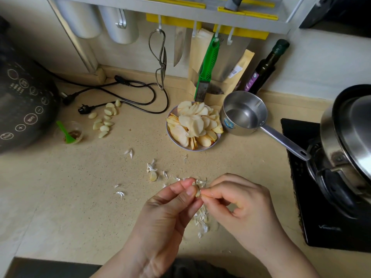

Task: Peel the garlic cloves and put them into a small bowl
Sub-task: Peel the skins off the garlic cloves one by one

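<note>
While your left hand (176, 199) is pinching the garlic clove (197, 192), your right hand (239, 205) is closing its fingertips on the papery skin. It is looking small, firm, slippery; peeled cloves (104, 119) are lying at ten o'clock on the surface (70, 187).

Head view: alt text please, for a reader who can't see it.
Both hands, left hand and right hand, pinch one garlic clove above a beige counter strewn with papery skins. Peeled cloves lie far left; a plate of apple slices sits behind.
</note>
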The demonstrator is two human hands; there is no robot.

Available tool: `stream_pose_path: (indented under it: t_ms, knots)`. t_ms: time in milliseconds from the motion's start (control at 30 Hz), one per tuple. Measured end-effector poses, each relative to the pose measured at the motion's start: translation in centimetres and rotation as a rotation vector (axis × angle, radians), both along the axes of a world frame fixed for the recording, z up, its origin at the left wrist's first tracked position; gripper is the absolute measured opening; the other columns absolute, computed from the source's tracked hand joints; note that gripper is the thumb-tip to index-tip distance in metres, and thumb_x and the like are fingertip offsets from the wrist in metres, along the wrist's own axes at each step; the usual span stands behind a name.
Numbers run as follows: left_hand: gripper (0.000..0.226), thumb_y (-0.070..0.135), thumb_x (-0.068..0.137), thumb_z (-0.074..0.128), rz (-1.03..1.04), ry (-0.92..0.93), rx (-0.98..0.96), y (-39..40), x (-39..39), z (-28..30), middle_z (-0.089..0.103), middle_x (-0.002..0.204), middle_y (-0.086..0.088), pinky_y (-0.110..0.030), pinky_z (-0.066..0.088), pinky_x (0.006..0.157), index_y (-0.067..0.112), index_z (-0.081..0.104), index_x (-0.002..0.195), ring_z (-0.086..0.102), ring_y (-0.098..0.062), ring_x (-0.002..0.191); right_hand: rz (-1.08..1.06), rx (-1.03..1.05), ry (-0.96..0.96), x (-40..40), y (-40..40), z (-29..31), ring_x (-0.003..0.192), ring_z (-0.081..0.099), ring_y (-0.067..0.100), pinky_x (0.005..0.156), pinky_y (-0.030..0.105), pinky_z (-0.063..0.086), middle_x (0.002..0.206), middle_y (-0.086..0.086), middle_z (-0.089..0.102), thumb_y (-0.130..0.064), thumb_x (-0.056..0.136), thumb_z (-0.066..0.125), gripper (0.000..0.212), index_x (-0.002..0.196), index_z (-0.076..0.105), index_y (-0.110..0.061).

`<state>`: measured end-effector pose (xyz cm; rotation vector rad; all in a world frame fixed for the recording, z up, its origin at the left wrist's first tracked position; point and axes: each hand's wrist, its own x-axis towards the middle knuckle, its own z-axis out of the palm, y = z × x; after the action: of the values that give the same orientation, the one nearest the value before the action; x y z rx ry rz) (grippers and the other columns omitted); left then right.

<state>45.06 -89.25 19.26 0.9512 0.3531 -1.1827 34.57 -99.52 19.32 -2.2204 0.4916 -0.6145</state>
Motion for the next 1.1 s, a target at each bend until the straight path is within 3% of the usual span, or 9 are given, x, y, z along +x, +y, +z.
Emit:
stream_pose_path:
  t_ms: [233, 500, 767, 867, 967, 1067, 1100]
  knots:
    - [0.017, 0.001, 0.056, 0.066, 0.001, -0.071, 0.004, -0.1, -0.1, 0.0, 0.072, 0.073, -0.008, -0.019, 0.056, 0.055, 0.005, 0.076, 0.07, 0.07, -0.014, 0.064, -0.028, -0.041, 0.0, 0.1, 0.1, 0.1, 0.056, 0.059, 0.013, 0.049, 0.031, 0.048, 0.067, 0.001, 0.063, -0.014, 0.081, 0.065, 0.017, 0.069, 0.071, -0.005]
    - [0.016, -0.001, 0.058, 0.064, 0.031, -0.101, 0.024, -0.5, -0.7, 0.2, 0.071, 0.07, -0.009, -0.017, 0.055, 0.053, 0.004, 0.076, 0.069, 0.069, -0.013, 0.062, -0.179, -0.201, 0.017, 0.7, 0.8, -0.3, 0.045, 0.047, 0.017, 0.041, 0.03, 0.042, 0.056, 0.001, 0.054, -0.002, 0.064, 0.068, 0.013, 0.056, 0.061, -0.008]
    - [0.018, 0.001, 0.058, 0.066, -0.072, -0.06, 0.004, 0.0, 0.0, 0.2, 0.072, 0.075, -0.013, -0.021, 0.057, 0.055, 0.001, 0.076, 0.073, 0.069, -0.016, 0.063, -0.189, -0.208, 0.042, 0.7, 1.0, -0.6, 0.047, 0.041, 0.009, 0.044, 0.026, 0.041, 0.055, -0.005, 0.05, -0.004, 0.059, 0.067, 0.013, 0.054, 0.058, -0.012]
    - [0.014, -0.002, 0.058, 0.066, -0.097, 0.09, -0.023, 0.2, 0.6, 0.3, 0.071, 0.075, -0.014, -0.025, 0.059, 0.056, 0.002, 0.075, 0.069, 0.072, -0.021, 0.067, -0.323, -0.108, 0.01, 0.2, -0.2, -0.8, 0.05, 0.046, 0.008, 0.048, 0.028, 0.043, 0.055, -0.005, 0.053, -0.011, 0.066, 0.07, 0.014, 0.056, 0.059, -0.011]
    - [0.013, 0.001, 0.056, 0.07, -0.07, 0.259, -0.039, 0.3, 0.7, 0.4, 0.072, 0.081, -0.014, -0.031, 0.06, 0.061, 0.003, 0.075, 0.068, 0.072, -0.023, 0.071, -0.346, 0.044, -0.043, -0.4, -0.9, -0.5, 0.049, 0.046, 0.008, 0.048, 0.025, 0.04, 0.053, -0.006, 0.05, -0.029, 0.082, 0.062, 0.033, 0.057, 0.056, -0.01]
    - [0.019, 0.007, 0.05, 0.075, -0.051, 0.298, 0.005, 0.3, 0.4, 0.6, 0.07, 0.074, -0.008, -0.029, 0.06, 0.06, 0.007, 0.074, 0.069, 0.069, -0.016, 0.059, -0.242, 0.17, -0.073, -0.1, 0.7, 0.3, 0.062, 0.06, 0.007, 0.051, 0.02, 0.047, 0.073, -0.009, 0.064, -0.018, 0.077, 0.07, 0.002, 0.078, 0.07, -0.019]
    - [0.018, 0.007, 0.05, 0.075, -0.041, 0.31, 0.011, 0.3, 0.3, 0.7, 0.07, 0.072, -0.009, -0.028, 0.06, 0.057, 0.006, 0.075, 0.068, 0.068, -0.016, 0.057, -0.243, 0.193, -0.087, 0.0, 1.3, 0.5, 0.064, 0.062, 0.008, 0.05, 0.022, 0.048, 0.077, -0.009, 0.067, -0.013, 0.074, 0.072, 0.011, 0.082, 0.072, -0.02]
